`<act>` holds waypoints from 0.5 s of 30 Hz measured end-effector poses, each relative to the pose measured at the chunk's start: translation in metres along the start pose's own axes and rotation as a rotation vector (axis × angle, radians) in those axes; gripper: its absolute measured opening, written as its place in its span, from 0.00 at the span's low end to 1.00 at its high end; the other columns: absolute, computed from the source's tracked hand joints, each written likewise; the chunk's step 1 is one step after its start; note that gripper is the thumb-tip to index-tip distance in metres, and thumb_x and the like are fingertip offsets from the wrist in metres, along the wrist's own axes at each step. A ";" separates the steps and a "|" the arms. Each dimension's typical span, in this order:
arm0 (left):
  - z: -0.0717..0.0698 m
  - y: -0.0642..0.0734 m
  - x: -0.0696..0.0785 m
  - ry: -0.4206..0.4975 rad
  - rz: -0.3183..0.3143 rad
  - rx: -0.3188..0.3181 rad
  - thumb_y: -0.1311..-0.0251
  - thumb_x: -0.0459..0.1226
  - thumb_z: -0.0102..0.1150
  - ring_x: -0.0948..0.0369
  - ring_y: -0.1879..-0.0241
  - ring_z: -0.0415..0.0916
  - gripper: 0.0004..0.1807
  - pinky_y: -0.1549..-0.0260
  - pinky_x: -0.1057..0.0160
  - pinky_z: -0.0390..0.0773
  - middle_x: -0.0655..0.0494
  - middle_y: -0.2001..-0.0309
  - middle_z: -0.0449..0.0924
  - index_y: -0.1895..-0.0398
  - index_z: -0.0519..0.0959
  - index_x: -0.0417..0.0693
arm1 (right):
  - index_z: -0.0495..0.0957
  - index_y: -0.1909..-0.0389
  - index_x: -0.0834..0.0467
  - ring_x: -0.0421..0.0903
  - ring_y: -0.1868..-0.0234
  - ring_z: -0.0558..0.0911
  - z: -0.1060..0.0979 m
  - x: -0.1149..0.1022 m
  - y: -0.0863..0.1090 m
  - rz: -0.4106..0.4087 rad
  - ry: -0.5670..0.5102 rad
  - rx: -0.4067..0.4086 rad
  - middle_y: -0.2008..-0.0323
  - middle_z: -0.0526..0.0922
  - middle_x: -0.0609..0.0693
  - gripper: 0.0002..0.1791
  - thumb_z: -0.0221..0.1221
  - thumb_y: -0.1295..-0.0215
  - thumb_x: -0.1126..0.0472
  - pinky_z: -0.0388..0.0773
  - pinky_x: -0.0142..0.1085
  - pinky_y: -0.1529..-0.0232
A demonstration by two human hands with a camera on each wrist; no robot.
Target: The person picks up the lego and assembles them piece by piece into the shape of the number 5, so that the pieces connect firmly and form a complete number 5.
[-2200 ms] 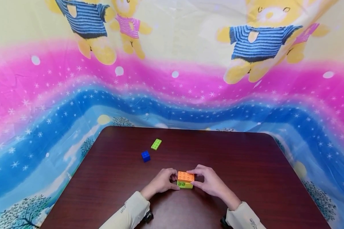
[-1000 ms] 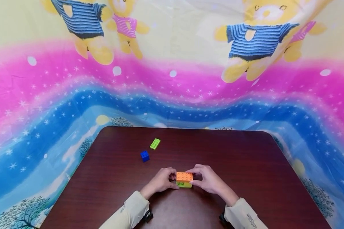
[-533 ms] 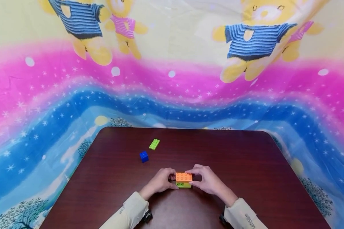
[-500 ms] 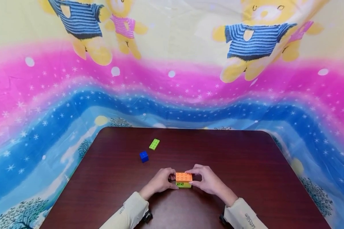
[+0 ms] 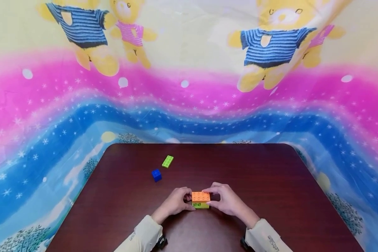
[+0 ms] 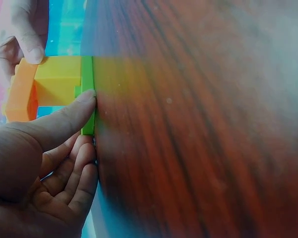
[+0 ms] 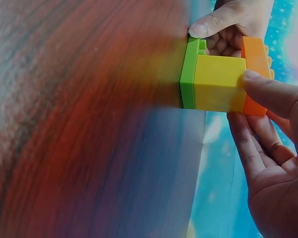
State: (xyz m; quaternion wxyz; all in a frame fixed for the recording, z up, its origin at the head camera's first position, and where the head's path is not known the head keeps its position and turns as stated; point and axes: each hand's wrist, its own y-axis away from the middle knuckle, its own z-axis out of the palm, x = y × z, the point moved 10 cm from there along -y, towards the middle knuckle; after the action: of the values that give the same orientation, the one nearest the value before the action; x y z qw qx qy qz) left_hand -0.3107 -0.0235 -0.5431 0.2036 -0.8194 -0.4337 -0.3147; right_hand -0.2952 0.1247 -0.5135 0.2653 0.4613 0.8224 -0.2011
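In front of the person stands a small stack of toy building bricks. Its base is a thin green plate (image 5: 201,207), with a yellow block (image 7: 219,82) on one end and an orange brick (image 5: 201,196) across the top. The orange brick overhangs the bare studs at the plate's left end, leaving a gap between. My left hand (image 5: 175,202) pinches that end of the green plate, thumb in front and fingers behind. My right hand (image 5: 228,200) grips the stack's right end, its thumb where yellow and orange meet.
On the dark wooden table (image 5: 255,175), a blue brick (image 5: 156,175) lies beyond the left hand. A lime-green studded plate (image 5: 168,161) is a little farther back. A curtain (image 5: 189,98) printed with bears hangs behind the table's far edge.
The head view has shifted slightly, so the table and bricks appear a little left and lower. Both hands keep the same hold, and the stack stays in place between them.
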 end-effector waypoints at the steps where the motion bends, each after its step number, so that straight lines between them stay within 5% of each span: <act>1: 0.000 0.000 0.000 -0.001 0.001 0.001 0.54 0.36 0.84 0.66 0.69 0.74 0.17 0.67 0.71 0.75 0.60 0.69 0.78 0.68 0.80 0.48 | 0.85 0.41 0.49 0.40 0.67 0.75 0.000 0.000 0.000 -0.005 -0.004 0.001 0.62 0.80 0.37 0.24 0.75 0.40 0.58 0.73 0.30 0.68; 15: 0.001 0.002 0.002 -0.014 0.017 0.016 0.55 0.35 0.84 0.65 0.69 0.75 0.18 0.67 0.72 0.74 0.57 0.69 0.78 0.69 0.80 0.48 | 0.85 0.40 0.51 0.41 0.68 0.75 0.001 -0.002 0.000 -0.001 -0.001 -0.009 0.60 0.80 0.39 0.24 0.74 0.38 0.58 0.72 0.29 0.70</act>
State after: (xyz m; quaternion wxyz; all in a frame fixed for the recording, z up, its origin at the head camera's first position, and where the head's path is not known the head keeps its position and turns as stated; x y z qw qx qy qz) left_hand -0.3074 -0.0231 -0.5420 0.2097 -0.8235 -0.4309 -0.3036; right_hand -0.2939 0.1231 -0.5131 0.2676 0.4593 0.8236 -0.1976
